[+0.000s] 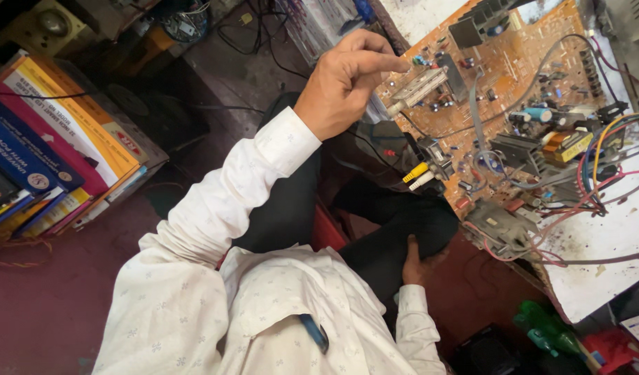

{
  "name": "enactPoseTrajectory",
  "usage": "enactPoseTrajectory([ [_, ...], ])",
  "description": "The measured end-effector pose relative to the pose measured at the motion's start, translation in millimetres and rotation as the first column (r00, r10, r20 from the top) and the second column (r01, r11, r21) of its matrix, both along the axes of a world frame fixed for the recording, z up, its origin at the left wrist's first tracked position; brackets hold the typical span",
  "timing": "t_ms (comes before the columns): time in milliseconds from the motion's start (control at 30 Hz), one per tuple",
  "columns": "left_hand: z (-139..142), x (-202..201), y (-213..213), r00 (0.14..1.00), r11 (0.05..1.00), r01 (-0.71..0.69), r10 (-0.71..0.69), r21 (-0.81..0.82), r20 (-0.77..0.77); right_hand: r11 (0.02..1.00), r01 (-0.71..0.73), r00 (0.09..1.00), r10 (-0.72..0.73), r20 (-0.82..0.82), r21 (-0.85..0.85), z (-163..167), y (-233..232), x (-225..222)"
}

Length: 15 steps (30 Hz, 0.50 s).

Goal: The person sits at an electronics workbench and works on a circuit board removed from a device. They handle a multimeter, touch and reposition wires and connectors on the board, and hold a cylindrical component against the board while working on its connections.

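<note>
The left hand (344, 83), fingers pinched narrow, touches the orange circuit board (514, 76) near its crowded edge on the white surface (604, 243); the right hand (417, 260) seemingly grips a knee.

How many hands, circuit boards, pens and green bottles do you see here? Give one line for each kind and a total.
Hands: 2, left hand and right hand
Circuit board: 1
Pen: 1
Green bottles: 2
Total: 6
</note>
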<state>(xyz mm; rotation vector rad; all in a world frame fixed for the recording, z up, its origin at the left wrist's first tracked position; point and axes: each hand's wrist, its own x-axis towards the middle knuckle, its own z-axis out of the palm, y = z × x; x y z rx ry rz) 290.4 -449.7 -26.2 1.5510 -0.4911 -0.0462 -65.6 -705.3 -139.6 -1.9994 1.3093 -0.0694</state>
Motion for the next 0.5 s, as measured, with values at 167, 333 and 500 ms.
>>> enactPoseTrajectory([
  [167, 13.5, 6.0, 7.9, 0.998, 0.998, 0.06, -0.06, 0.002, 0.021, 0.998, 0.016, 0.988, -0.024, 0.15, 0.053, -0.1, -1.2, -0.4],
  [333, 25.0, 19.1, 13.6, 0.976, 0.985, 0.076, -0.105, 0.153, 0.193, 0.999, -0.002, 0.986, -0.007, 0.169, 0.049, -8.3, -7.9, -6.5],
  [500, 31.6, 32.1, 13.0, 0.921, 0.954, 0.102, -0.197, 0.282, 0.336, 0.995, -0.076, 0.99, 0.082, 0.117, -0.06, -10.7, -13.6, -15.4],
])
